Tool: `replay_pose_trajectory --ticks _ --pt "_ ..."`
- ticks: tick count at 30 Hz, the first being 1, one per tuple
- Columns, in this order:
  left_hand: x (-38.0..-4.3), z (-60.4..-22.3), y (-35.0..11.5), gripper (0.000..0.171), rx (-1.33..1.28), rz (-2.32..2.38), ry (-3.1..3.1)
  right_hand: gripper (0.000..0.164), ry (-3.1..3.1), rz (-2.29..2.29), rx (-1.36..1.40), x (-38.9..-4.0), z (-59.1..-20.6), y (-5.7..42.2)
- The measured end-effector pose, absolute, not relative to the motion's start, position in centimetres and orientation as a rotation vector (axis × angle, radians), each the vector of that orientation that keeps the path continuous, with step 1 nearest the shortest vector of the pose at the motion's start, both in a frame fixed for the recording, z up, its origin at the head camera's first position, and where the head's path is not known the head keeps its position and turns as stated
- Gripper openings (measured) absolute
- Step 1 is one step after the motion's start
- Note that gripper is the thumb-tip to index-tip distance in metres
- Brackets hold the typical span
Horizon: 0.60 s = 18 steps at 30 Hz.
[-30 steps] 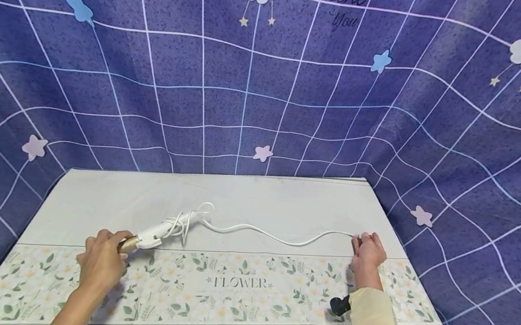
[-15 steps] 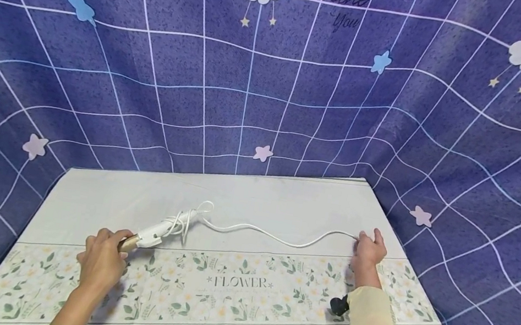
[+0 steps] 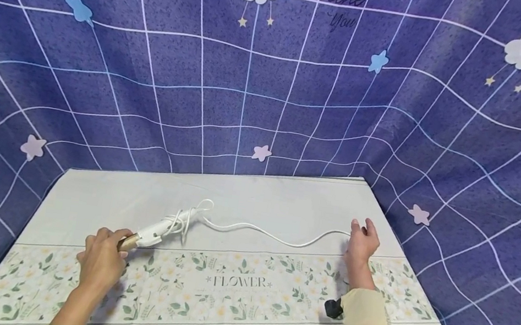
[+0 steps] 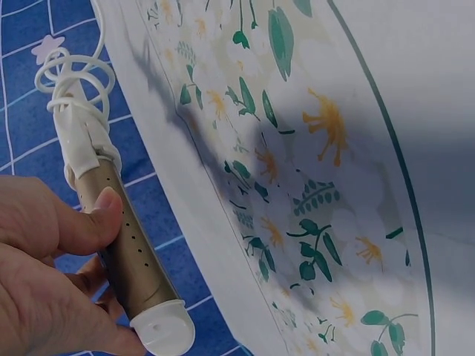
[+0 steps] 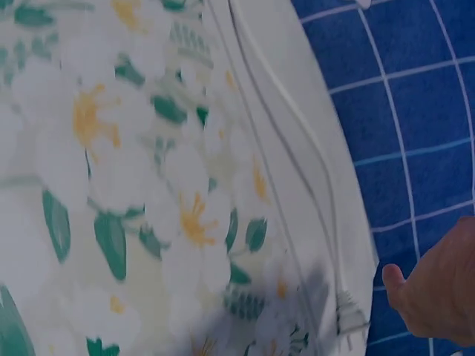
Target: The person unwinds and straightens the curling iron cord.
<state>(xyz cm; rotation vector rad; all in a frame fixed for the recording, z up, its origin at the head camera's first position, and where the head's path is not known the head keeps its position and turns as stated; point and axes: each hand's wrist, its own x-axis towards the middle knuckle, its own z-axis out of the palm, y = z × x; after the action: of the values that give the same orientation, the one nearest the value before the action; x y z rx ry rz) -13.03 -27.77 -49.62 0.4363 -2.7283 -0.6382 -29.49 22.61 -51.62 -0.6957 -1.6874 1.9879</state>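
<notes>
My left hand (image 3: 102,259) grips the gold, perforated barrel of a hair styling iron (image 3: 150,235). In the left wrist view the thumb lies across the barrel, and the white end cap (image 4: 165,330) sticks out below the fingers. White cord (image 4: 78,81) is looped round the iron's white handle. From there the cord (image 3: 279,240) runs right across the table to my right hand (image 3: 362,246). The right wrist view has the plug (image 5: 350,315) lying on the tabletop, with the right hand raised apart from it and holding nothing. The head view hides the plug behind that hand.
The white table cover (image 3: 285,199) carries a flower-print band with the word FLOWER (image 3: 241,283). Purple-blue gridded curtains (image 3: 253,72) hang behind and on both sides. A black wrist camera (image 3: 333,308) sits by the right sleeve.
The right hand has let go of the plug, its fingers have loosened, and it has lifted slightly and shifted left. The left hand and the iron stay in place.
</notes>
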Motion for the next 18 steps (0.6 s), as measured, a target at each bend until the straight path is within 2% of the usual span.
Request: replay_pose_trajectory --ticks 10,18 --pt "-13.1 -49.9 -27.7 0.05 0.414 -0.655 -2.724 0.052 -1.479 2.291 -0.543 -28.6 -50.1 19.5" --pt "-13.1 -49.7 -27.2 0.048 0.405 -0.637 -2.708 0.052 -1.548 2.528 -0.455 -26.9 -50.6 16.3"
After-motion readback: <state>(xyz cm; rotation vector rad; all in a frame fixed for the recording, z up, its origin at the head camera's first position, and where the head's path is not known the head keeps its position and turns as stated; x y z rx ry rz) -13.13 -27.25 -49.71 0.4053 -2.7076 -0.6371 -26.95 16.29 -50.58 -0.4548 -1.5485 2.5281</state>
